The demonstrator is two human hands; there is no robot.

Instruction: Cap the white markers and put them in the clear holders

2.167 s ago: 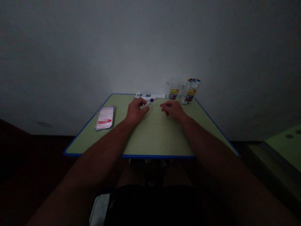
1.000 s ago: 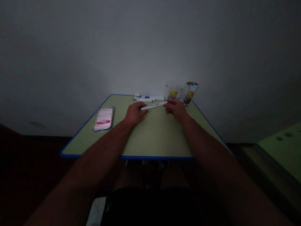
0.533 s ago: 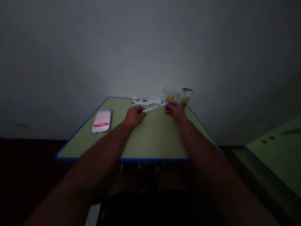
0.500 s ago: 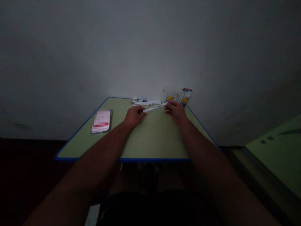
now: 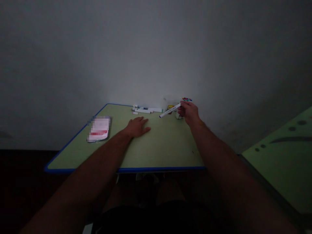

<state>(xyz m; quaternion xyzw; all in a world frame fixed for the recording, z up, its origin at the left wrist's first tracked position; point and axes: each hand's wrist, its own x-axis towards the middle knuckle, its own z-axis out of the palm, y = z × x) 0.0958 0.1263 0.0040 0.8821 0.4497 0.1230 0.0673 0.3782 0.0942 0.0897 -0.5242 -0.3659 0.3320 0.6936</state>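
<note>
My right hand [image 5: 189, 112] pinches one end of a white marker pen [image 5: 170, 110] near the back right of the table. The pen slants down to the left, its dark-tipped end pointing away from the fingers. Behind that hand stands a bundle of markers with coloured ends [image 5: 187, 99], mostly hidden by it. To its left is a clear pack with a yellow and red label [image 5: 170, 107]. My left hand [image 5: 136, 126] lies on the tabletop with fingers apart and nothing in it. Just beyond it are several white pens [image 5: 142, 111] and a small white eraser-like block [image 5: 135, 113].
The pale green table [image 5: 161, 152] has a blue edge and stands against a grey wall [image 5: 146, 52]. A pink and white flat packet [image 5: 99, 129], partly blurred out, lies at the left. A green panel [image 5: 287, 156] is at the far right.
My left hand has let go of the marker pen and come down onto the table. My right hand has carried the pen slightly right, towards the bundle. The view has shifted slightly.
</note>
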